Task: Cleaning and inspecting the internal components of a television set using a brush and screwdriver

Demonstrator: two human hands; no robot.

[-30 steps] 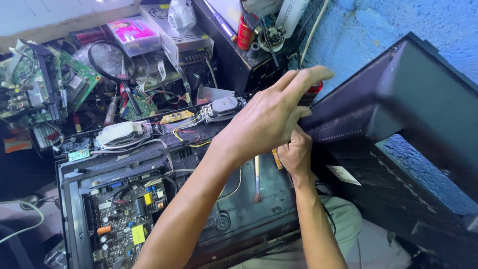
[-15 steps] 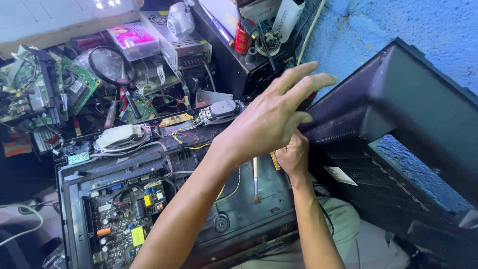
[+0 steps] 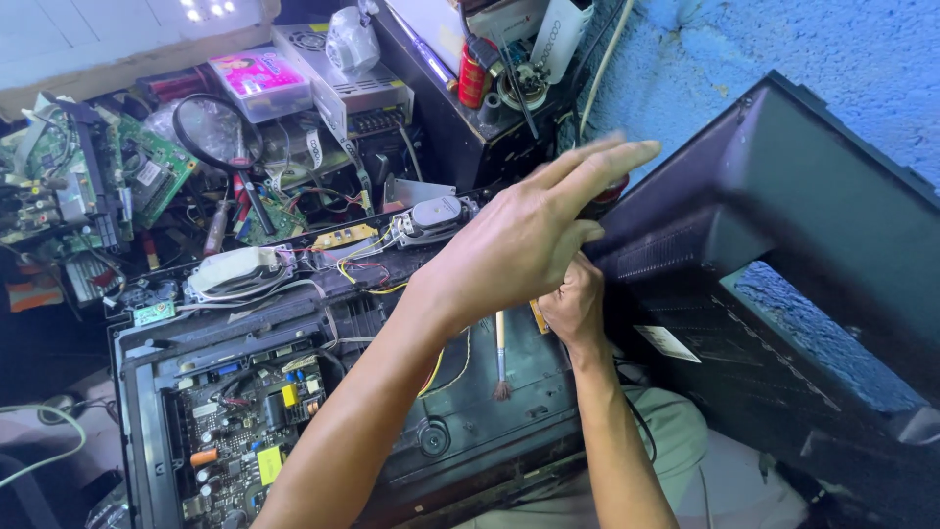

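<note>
Overhead, both hands, left [image 3: 529,245] spread flat, right [image 3: 576,309] gripping, meet the black plastic back cover [image 3: 783,255] above the cluttered table [image 3: 245,196] beside a blue wall [image 3: 783,49].

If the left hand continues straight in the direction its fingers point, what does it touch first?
Probably the upper edge of the black back cover. The left hand points up and to the right, its fingertips already close to that edge. Depth is unclear, so they may pass above it toward the blue wall.

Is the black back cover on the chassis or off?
Off: the back cover is tilted up to the right, leaving the circuit board exposed.
</note>
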